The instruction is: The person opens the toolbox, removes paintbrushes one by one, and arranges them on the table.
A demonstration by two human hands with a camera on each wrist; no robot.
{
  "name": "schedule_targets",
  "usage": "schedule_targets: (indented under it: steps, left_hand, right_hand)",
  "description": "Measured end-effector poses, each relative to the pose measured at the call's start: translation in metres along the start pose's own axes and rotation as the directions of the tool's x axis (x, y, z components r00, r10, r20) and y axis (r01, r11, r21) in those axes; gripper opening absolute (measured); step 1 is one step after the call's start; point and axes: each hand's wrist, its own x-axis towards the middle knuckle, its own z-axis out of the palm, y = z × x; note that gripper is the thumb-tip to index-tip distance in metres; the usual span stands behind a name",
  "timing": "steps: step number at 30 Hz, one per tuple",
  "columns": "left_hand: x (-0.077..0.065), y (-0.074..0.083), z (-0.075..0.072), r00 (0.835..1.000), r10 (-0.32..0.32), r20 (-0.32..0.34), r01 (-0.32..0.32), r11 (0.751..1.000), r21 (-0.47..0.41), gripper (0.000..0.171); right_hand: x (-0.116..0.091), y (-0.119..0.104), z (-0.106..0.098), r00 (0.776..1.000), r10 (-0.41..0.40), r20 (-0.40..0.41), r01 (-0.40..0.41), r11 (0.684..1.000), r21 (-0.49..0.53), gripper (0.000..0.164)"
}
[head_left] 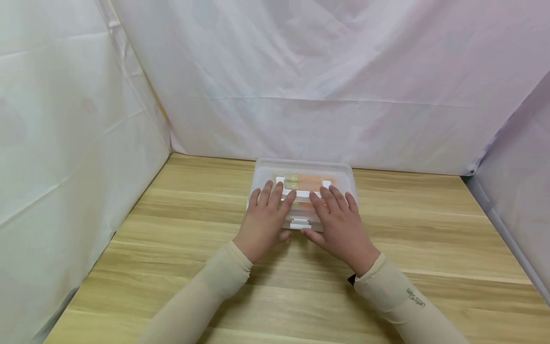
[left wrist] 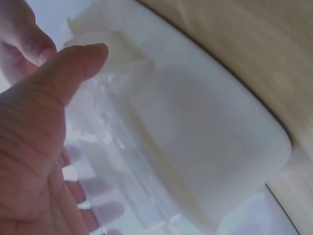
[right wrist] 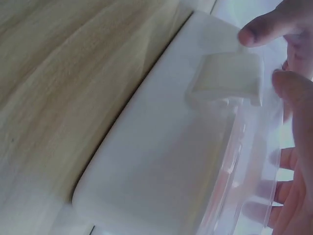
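Note:
A clear plastic case [head_left: 302, 166] with a lid lies flat at the back of the table. White parts on it are the handle [head_left: 302, 194] on top and the latch [head_left: 300, 224] on the near side. Orange and yellowish-green contents [head_left: 315, 179] show through the lid. My left hand [head_left: 264, 217] rests on the lid's left part, fingers spread and fairly straight. On the right part lies my right hand [head_left: 341, 224], posed the same way. Both thumbs point inward near the latch, one either side; the left wrist view shows the left thumb [left wrist: 88, 58] beside the latch [left wrist: 120, 49].
The wood-grain table [head_left: 193, 248] stretches around the case and toward me. A pale cloth backdrop [head_left: 301, 95] hangs right behind the case, with more cloth [head_left: 64, 134] along the left side and at the right.

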Motion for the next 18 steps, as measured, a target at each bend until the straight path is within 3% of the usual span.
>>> schedule_targets:
  steps: [5,11,15,18]
  left_hand:
    - [-0.004,-0.012,-0.006,1.0,0.02,-0.008,-0.021,0.993,-0.113,0.084]
    - [-0.007,-0.023,-0.01,0.998,-0.002,-0.055,-0.01,0.975,-0.223,0.07]
    - [-0.005,-0.022,-0.01,0.996,-0.025,-0.082,0.005,0.972,-0.234,0.065]
    - [-0.002,-0.02,-0.005,0.993,-0.043,-0.11,0.02,0.981,-0.195,0.064]
  right_hand:
    - [-0.004,0.007,-0.004,0.998,-0.012,-0.061,0.015,0.999,0.045,0.078]
    - [-0.008,0.021,-0.008,0.987,0.008,-0.16,0.011,0.994,0.112,0.068]
    - [-0.009,0.027,-0.005,0.987,0.03,-0.16,-0.007,0.99,0.144,0.069]
    - [-0.009,0.027,0.001,0.99,0.047,-0.134,-0.027,0.989,0.145,0.072]
